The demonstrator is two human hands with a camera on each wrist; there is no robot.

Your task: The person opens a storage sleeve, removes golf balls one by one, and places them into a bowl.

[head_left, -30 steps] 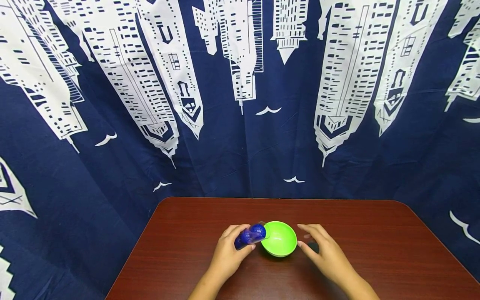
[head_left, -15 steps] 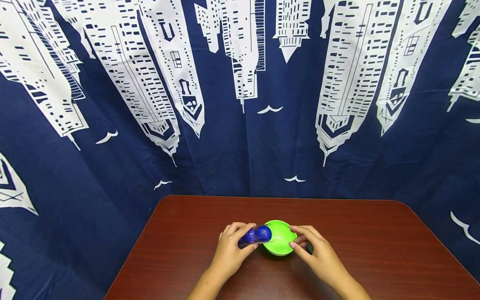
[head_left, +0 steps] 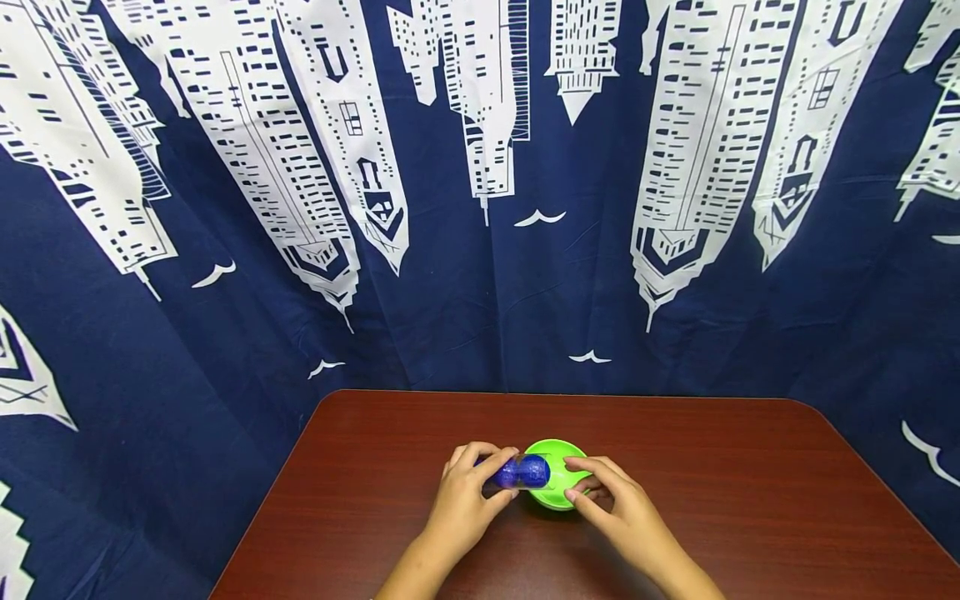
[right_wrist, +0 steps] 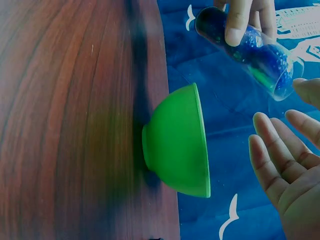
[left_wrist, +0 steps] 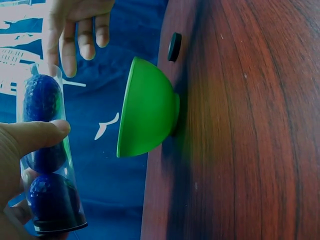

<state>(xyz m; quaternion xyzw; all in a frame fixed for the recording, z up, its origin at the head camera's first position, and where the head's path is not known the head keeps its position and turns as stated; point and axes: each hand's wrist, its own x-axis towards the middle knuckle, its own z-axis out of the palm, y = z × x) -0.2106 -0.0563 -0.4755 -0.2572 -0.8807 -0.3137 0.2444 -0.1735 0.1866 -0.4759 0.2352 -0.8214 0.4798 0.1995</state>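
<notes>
My left hand (head_left: 463, 504) grips a clear tube (head_left: 528, 472) of blue golf balls (left_wrist: 46, 192), thumb across its side. The tube lies nearly level in the head view, its open end over the bright green bowl (head_left: 556, 501). Three balls show through the plastic in the left wrist view. My right hand (head_left: 621, 510) hovers over the bowl's right side, fingers spread and relaxed, holding nothing. In the right wrist view its thumb is close to the tube's open end; whether they touch, I cannot tell. The bowl (right_wrist: 175, 142) stands upright on the table, its inside partly hidden by hands and tube.
A small round black cap (left_wrist: 174, 47) lies on the wooden table (head_left: 375, 467) beyond the bowl in the left wrist view; the right hand hides it in the head view. Behind the table hangs a dark blue cloth (head_left: 450, 333) with white buildings and birds.
My left hand has brought the tube rightward over the bowl and turned it closer to level. My right hand has moved left, from beside the bowl to above it.
</notes>
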